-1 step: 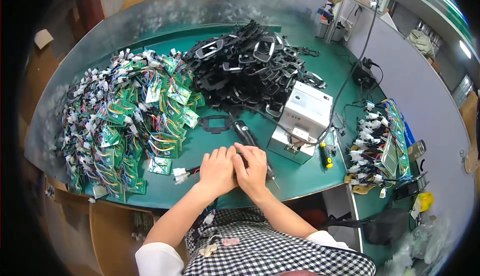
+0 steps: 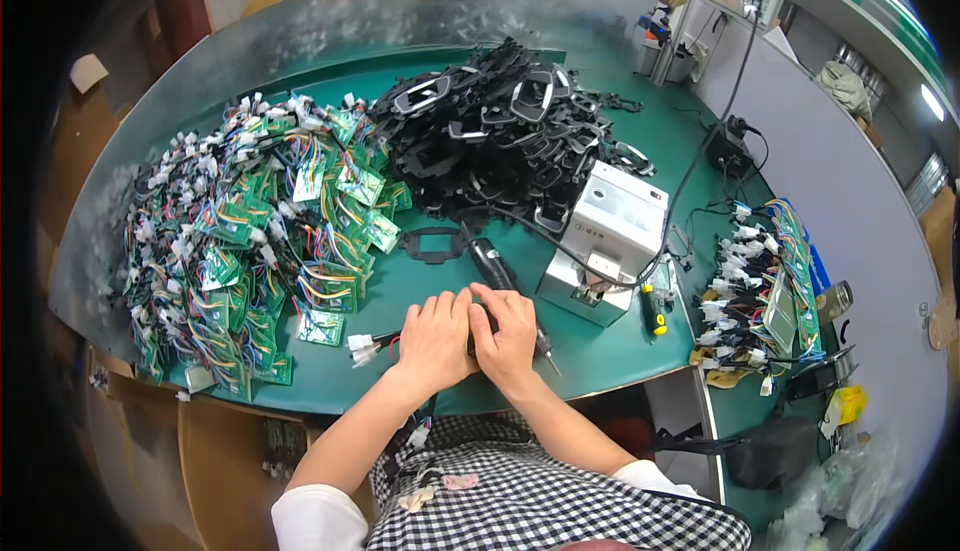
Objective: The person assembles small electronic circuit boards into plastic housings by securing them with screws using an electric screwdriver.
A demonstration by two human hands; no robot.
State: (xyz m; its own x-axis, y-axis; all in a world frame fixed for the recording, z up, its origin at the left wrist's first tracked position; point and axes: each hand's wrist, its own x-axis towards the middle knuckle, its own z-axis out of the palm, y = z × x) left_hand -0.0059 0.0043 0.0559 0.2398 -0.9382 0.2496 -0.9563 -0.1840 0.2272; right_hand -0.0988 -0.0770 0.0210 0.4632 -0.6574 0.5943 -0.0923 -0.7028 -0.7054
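My left hand point(image 2: 436, 337) and my right hand point(image 2: 506, 333) rest side by side near the front edge of the bench, touching each other. Their fingers are curled down over a dark item that they hide almost wholly, so its kind cannot be made out. From beneath my left hand a short cable with white connectors point(image 2: 362, 348) sticks out. More wires with a white plug point(image 2: 420, 435) hang below my wrists, over the bench edge. Just behind and partly under my right hand lies a black electric screwdriver point(image 2: 492, 265), its bit pointing toward the front edge.
Left is a heap of green circuit boards with wires point(image 2: 250, 251); behind, a pile of black plastic frames point(image 2: 490, 131). One loose frame point(image 2: 434, 245) lies apart. A white metal box point(image 2: 618, 221) and a yellow-black screwdriver point(image 2: 655, 311) are right, with more wired boards point(image 2: 780, 291) beyond.
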